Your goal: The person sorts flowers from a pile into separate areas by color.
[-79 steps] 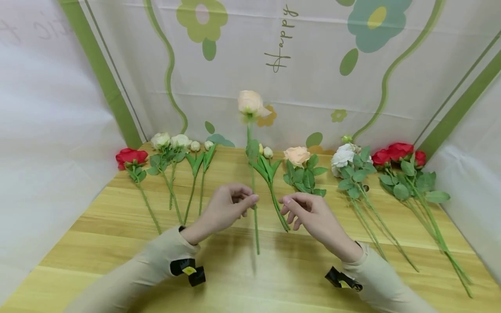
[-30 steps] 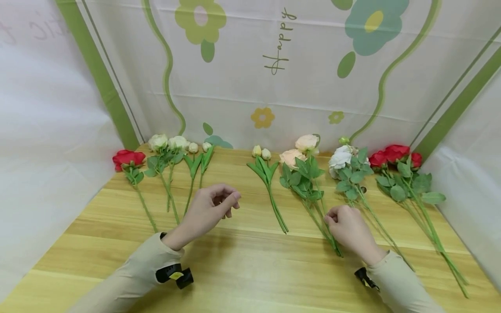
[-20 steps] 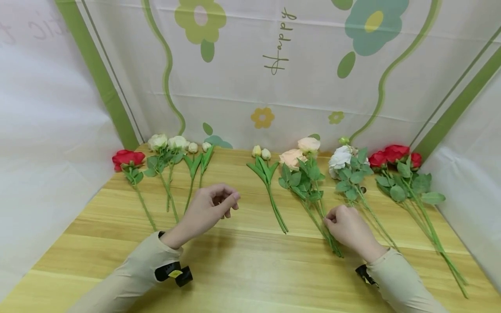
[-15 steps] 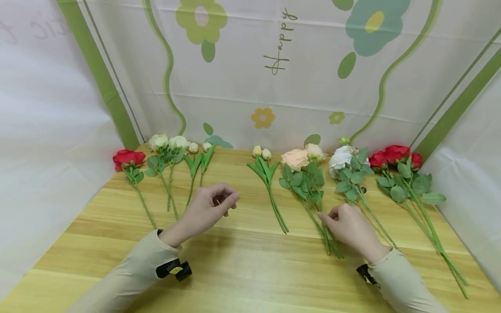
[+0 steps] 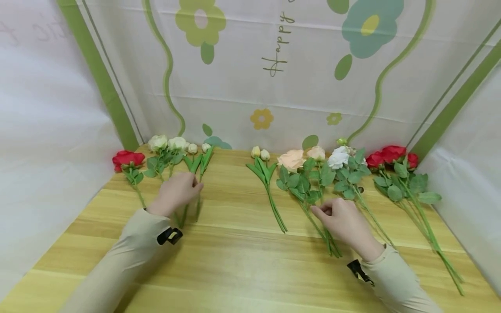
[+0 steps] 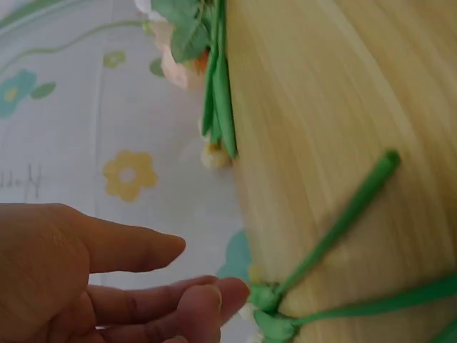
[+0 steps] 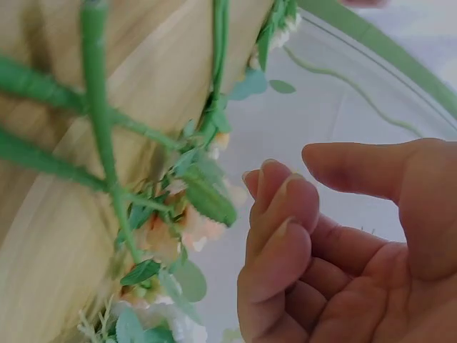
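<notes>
My left hand hovers over the stems of two white tulips on the left. In the left wrist view its thumb and fingers stand apart with nothing between them, near a tulip stem. My right hand is loosely curled above the stems of the peach roses. One peach rose lies beside a smaller peach rose, their stems crossing toward the front. The right wrist view shows its thumb apart from the fingertips and no stem between them.
Two more tulips lie mid-table. Farther left are white roses and a red rose. White flowers and red roses lie to the right. A printed curtain stands behind the wooden table.
The peach rose that my left hand held upright now lies with the other on the right. My right hand has let go of its stem, and my left hand has moved left to the tulips.
</notes>
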Tool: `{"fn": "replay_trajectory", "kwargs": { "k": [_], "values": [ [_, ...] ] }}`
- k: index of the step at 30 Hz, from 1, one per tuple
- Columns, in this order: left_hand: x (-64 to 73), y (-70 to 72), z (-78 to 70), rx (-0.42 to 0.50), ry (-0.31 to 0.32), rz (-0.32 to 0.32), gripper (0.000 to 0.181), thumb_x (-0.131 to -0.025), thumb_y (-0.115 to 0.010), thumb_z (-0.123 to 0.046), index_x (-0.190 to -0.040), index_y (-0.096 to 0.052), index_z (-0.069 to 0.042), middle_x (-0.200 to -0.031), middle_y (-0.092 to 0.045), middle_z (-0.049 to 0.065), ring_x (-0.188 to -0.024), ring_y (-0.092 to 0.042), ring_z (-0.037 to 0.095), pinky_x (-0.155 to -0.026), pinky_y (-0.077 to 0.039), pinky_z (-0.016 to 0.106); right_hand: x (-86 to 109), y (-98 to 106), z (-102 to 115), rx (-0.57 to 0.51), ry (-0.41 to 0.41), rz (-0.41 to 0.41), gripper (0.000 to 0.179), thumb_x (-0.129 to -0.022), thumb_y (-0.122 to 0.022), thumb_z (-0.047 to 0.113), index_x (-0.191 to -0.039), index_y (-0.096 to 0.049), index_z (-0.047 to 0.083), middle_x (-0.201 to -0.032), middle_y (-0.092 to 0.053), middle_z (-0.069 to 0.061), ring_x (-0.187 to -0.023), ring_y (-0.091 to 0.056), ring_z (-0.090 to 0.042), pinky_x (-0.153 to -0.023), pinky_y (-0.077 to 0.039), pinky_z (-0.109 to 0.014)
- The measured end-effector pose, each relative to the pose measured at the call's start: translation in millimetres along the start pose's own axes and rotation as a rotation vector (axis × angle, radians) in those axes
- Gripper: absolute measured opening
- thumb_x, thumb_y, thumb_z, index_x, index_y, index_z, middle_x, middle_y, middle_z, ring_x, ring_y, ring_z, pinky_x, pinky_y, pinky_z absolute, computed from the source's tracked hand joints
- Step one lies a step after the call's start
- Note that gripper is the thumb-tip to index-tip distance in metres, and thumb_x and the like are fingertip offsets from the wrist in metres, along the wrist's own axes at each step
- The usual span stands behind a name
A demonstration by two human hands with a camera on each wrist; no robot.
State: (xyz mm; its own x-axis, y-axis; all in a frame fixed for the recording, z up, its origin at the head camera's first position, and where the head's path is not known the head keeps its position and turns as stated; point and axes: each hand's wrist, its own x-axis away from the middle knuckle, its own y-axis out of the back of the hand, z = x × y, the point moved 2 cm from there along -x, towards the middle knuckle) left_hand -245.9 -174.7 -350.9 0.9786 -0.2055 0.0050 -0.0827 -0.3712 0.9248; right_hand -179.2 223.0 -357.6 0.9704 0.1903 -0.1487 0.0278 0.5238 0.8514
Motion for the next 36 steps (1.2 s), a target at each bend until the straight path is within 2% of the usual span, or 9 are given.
{"fn": "replay_trajectory", "kwargs": {
  "k": [3,5,9,14,19,23,26,31,36],
  "values": [
    [-5.1,-1.7,11.8,0.004,0.063,0.038,0.048,-0.099,-0.052,-0.023,-0.054,-0.040,-0.016,-0.048,-0.029,-0.005,-0.041,-0.026,0.008,-0.038,-0.023,0.023,0.2,-0.4,3.2,-0.008,0.016,-0.005,0.042,-0.098,-0.062,0.039,-0.064,-0.060,0.016,-0.048,-0.035,0.007,-0.044,-0.029,-0.008,-0.045,-0.029,-0.027],
    [-7.3,-5.3,15.8,0.008,0.082,0.060,0.047,-0.097,-0.052,-0.020,-0.053,-0.039,-0.016,-0.048,-0.028,-0.005,-0.041,-0.026,0.008,-0.037,-0.023,0.024,0.6,-0.7,3.8,-0.009,0.019,-0.012,0.037,-0.098,-0.063,0.036,-0.067,-0.064,0.016,-0.049,-0.038,0.006,-0.044,-0.031,-0.009,-0.045,-0.030,-0.028],
    [-10.0,-14.8,20.4,-0.007,0.112,0.097,0.047,-0.098,-0.055,-0.023,-0.053,-0.040,-0.016,-0.048,-0.029,-0.005,-0.040,-0.029,0.010,-0.038,-0.026,0.025,1.0,-0.9,4.5,-0.012,0.029,-0.015,0.036,-0.098,-0.064,0.032,-0.065,-0.062,0.017,-0.048,-0.038,0.007,-0.044,-0.030,-0.008,-0.045,-0.029,-0.028],
    [-11.0,-23.0,21.5,-0.041,0.167,0.088,0.045,-0.096,-0.059,-0.034,-0.058,-0.046,-0.013,-0.052,-0.039,-0.001,-0.045,-0.040,0.014,-0.040,-0.034,0.031,1.1,-0.5,7.0,0.004,0.057,-0.023,0.043,-0.098,-0.062,0.036,-0.060,-0.054,0.018,-0.047,-0.031,0.008,-0.044,-0.025,-0.006,-0.045,-0.027,-0.026],
    [-10.2,-24.6,23.1,-0.056,0.211,0.069,0.044,-0.092,-0.064,-0.040,-0.062,-0.051,-0.011,-0.059,-0.046,0.004,-0.049,-0.043,0.017,-0.042,-0.035,0.032,0.1,-2.8,11.0,0.012,0.102,-0.017,0.048,-0.099,-0.062,0.034,-0.057,-0.044,0.018,-0.048,-0.025,0.010,-0.044,-0.020,-0.005,-0.046,-0.025,-0.025],
    [-10.7,-25.0,25.3,-0.078,0.217,0.055,0.045,-0.091,-0.067,-0.040,-0.062,-0.048,-0.011,-0.060,-0.042,0.004,-0.050,-0.042,0.017,-0.042,-0.034,0.032,0.3,-5.2,12.2,0.002,0.096,-0.008,0.047,-0.098,-0.064,0.029,-0.056,-0.046,0.018,-0.048,-0.025,0.010,-0.044,-0.021,-0.005,-0.046,-0.026,-0.025],
    [-11.4,-26.1,25.9,-0.085,0.205,0.055,0.044,-0.093,-0.067,-0.034,-0.061,-0.046,-0.012,-0.058,-0.040,0.003,-0.049,-0.043,0.017,-0.042,-0.035,0.032,0.5,-5.5,11.6,0.001,0.082,-0.007,0.048,-0.098,-0.065,0.029,-0.056,-0.044,0.018,-0.048,-0.025,0.009,-0.044,-0.022,-0.006,-0.046,-0.026,-0.026],
    [-11.9,-26.9,24.7,-0.090,0.176,0.053,0.039,-0.095,-0.060,-0.016,-0.059,-0.046,-0.011,-0.055,-0.036,0.002,-0.048,-0.041,0.017,-0.043,-0.035,0.033,0.9,-5.9,10.5,0.012,0.071,-0.003,0.047,-0.097,-0.065,0.029,-0.056,-0.046,0.018,-0.048,-0.026,0.009,-0.043,-0.023,-0.006,-0.046,-0.027,-0.026],
    [-12.7,-25.6,24.9,-0.058,0.190,0.082,0.030,-0.091,-0.054,-0.009,-0.062,-0.047,-0.010,-0.056,-0.037,0.003,-0.048,-0.039,0.017,-0.043,-0.033,0.032,1.1,-6.9,9.5,0.021,0.076,0.002,0.046,-0.098,-0.064,0.031,-0.056,-0.050,0.018,-0.048,-0.029,0.009,-0.043,-0.025,-0.007,-0.046,-0.029,-0.027]
  ]
}}
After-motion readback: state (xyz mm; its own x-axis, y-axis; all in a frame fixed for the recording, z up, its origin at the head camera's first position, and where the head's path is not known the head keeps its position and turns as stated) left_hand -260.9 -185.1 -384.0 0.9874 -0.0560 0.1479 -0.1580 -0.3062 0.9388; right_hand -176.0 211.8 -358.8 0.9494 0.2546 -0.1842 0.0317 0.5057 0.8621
